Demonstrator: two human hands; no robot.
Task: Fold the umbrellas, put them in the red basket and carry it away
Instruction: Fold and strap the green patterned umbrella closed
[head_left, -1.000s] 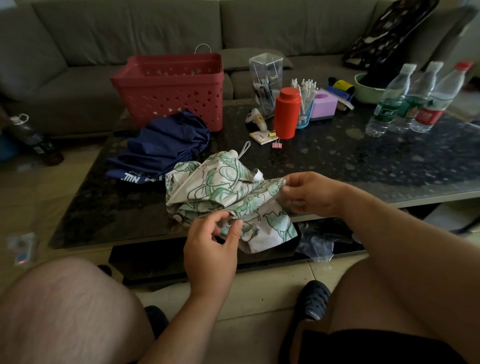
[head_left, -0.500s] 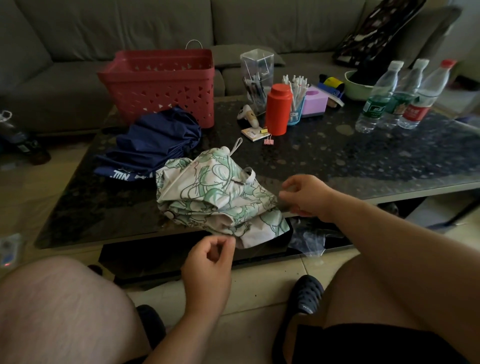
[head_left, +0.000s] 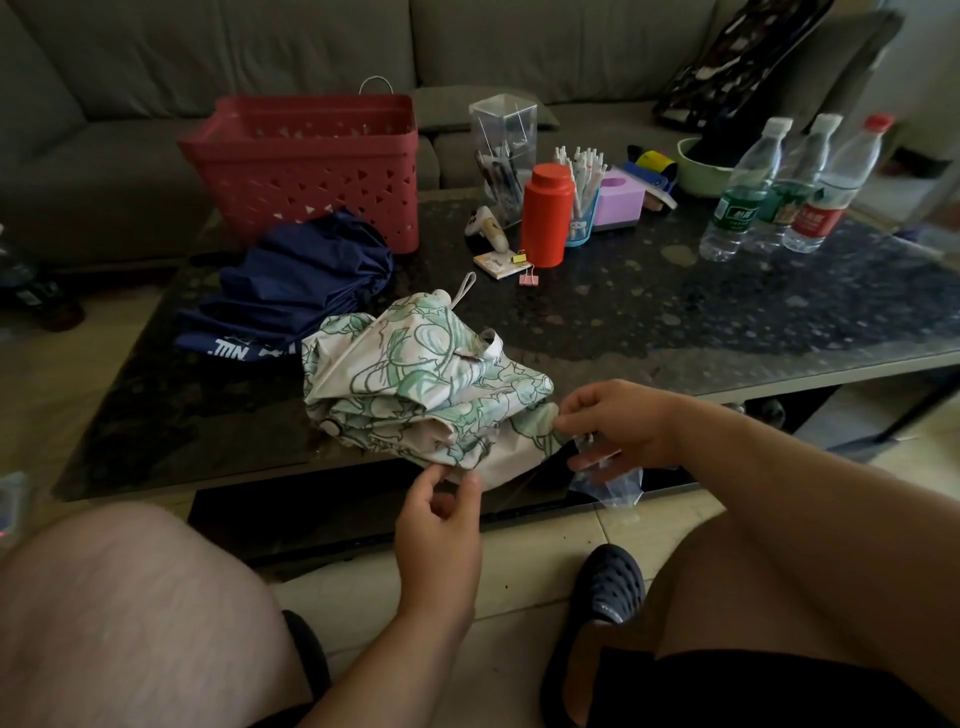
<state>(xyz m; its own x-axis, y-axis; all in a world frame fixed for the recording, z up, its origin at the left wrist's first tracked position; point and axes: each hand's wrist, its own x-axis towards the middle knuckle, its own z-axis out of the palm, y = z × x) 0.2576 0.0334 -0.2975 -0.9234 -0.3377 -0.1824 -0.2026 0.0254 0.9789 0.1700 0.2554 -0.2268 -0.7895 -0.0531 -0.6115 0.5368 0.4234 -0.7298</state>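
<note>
I took the table (head_left: 675, 332) as my landmark and worked down in size. At its far left corner stood the red basket (head_left: 306, 166), nothing showing above its rim, with the blue umbrella (head_left: 301, 280) slumped just in front of it, unfolded cloth touching the basket's near wall. The green-patterned umbrella (head_left: 415, 384) lay at the table's near edge, bunched, its lower cloth spilling over that edge.

My right hand (head_left: 618, 426) was at the cloth's right end, fingers curled around what looked like a fold and a bit of clear plastic; I could not tell exactly which it held. My left hand (head_left: 441, 525) hovered just under the overhanging hem, thumb and fingers (head_left: 470, 483) partly curled and apart, close to the cloth, perhaps brushing it, but not yet clamped on it.

I judged the folding barely begun. To do it well, I would have pinched one panel edge, pulled it flat, then laid the panels the same way round the shaft before wrapping the strap (head_left: 465, 291) near the tip.
</note>
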